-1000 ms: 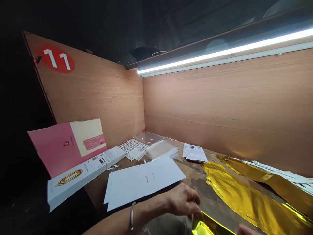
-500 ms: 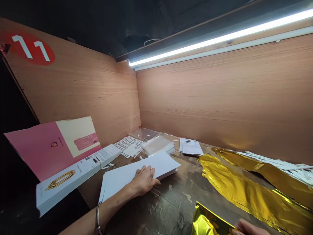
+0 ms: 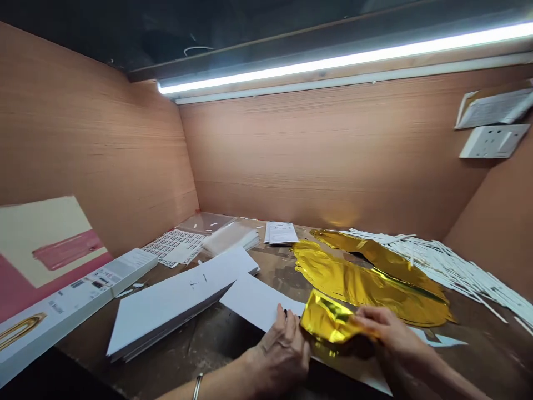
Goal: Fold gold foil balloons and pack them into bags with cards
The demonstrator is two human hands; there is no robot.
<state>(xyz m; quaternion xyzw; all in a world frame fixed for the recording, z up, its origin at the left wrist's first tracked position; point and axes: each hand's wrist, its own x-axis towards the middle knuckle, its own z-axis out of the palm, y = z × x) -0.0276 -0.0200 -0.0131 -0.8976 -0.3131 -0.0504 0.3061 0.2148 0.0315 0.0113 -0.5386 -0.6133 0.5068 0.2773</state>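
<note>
My left hand (image 3: 283,351) lies flat with fingers stretched out on a single white card (image 3: 258,301) near the table's front edge. Beside it, my right hand (image 3: 385,329) pinches a folded gold foil piece (image 3: 328,322) that rests on the same card. The two hands are close together, with the foil between them. To the left lies a stack of white cards (image 3: 177,300).
Large flat gold foil balloons (image 3: 366,275) spread behind the hands. White straws or strips (image 3: 458,266) pile at the right. A long white box (image 3: 75,300), sticker sheets (image 3: 172,247), clear bags (image 3: 231,236) and a printed leaflet (image 3: 281,233) lie left and back. Wooden walls enclose the table.
My left hand left the card stack and drew one white card toward the front. My right hand brought the folded gold foil up onto it. The view swung right.
</note>
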